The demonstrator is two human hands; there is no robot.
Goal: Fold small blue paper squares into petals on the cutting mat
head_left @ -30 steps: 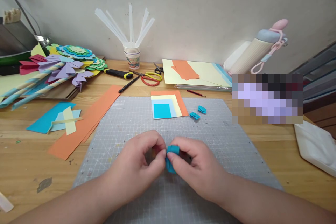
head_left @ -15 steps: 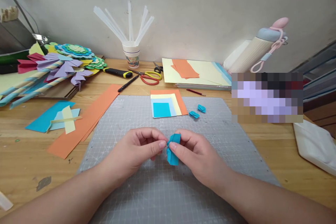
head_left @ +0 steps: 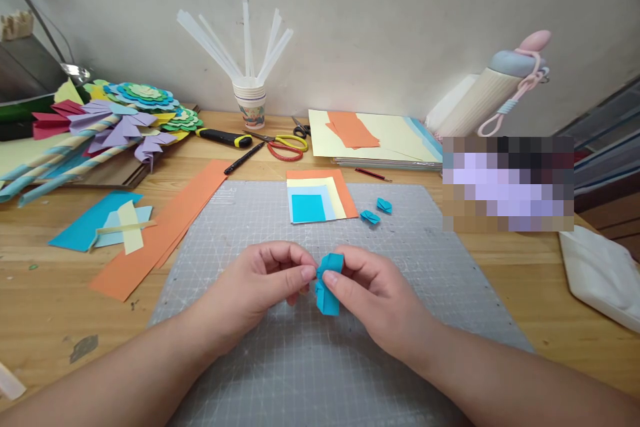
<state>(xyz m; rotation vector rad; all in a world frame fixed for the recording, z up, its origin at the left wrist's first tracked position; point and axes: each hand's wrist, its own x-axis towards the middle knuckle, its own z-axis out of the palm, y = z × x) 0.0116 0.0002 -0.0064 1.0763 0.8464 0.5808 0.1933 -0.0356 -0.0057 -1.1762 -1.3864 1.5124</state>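
Observation:
Over the grey cutting mat [head_left: 240, 380] I hold a small piece of folded blue paper [head_left: 331, 303]. My right hand [head_left: 380, 290] grips it, thumb on the near face and fingers behind. At the paper's left edge, my left hand [head_left: 275, 280] is closed in a pinch of thumb and forefinger; the fingertips partly hide what they grip there. Beyond the hands, two small folded blue paper pieces [head_left: 370, 217] lie on the mat. To their left is a stack of square papers [head_left: 345, 190] in orange, yellow, light blue and blue.
Orange strips [head_left: 165, 233] and blue paper [head_left: 90, 220] lie left. Behind are scissors [head_left: 287, 148], a utility knife [head_left: 225, 138], a black pen [head_left: 243, 159], a pencil [head_left: 373, 175] and paper cups [head_left: 250, 107] holding white strips. Paper flowers [head_left: 110, 123] are at left, a bottle [head_left: 480, 103] at right.
Both hands stay almost where they were. The folded blue paper has shifted very slightly to the left, still held between them.

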